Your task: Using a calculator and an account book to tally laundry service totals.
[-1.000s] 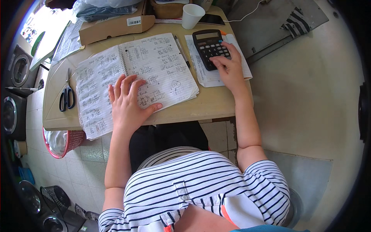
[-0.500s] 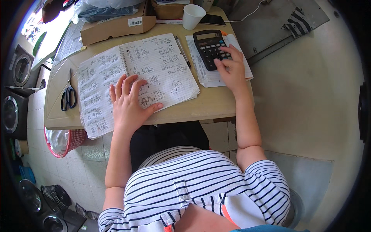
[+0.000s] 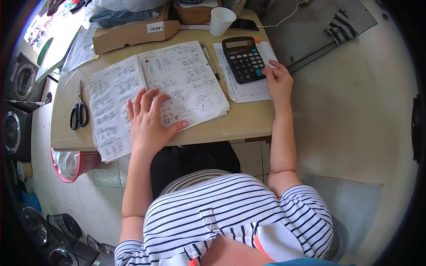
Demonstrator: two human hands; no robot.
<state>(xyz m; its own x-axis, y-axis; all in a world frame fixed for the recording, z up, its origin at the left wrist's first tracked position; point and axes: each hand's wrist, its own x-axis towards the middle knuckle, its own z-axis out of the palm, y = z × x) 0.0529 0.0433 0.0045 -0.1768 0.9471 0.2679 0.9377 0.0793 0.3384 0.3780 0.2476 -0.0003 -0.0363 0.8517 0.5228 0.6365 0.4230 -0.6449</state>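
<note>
My left hand (image 3: 148,119) lies flat with spread fingers on an open spiral notebook (image 3: 133,84) full of handwriting, near its lower middle. My right hand (image 3: 278,80) rests at the right edge of a black calculator (image 3: 243,58), fingers loosely curled and touching its lower right corner. The calculator sits on a stack of white papers (image 3: 245,88). A pen (image 3: 209,61) lies between the notebook and the calculator.
The wooden table (image 3: 239,124) also holds black scissors (image 3: 79,111) at the left, a cardboard box (image 3: 133,32) and a white paper cup (image 3: 221,20) at the back, and a dark phone (image 3: 245,25). A red basket (image 3: 75,163) stands on the tiled floor below.
My right hand has slid from the calculator's keys to its right edge. My left hand stays flat on the notebook.
</note>
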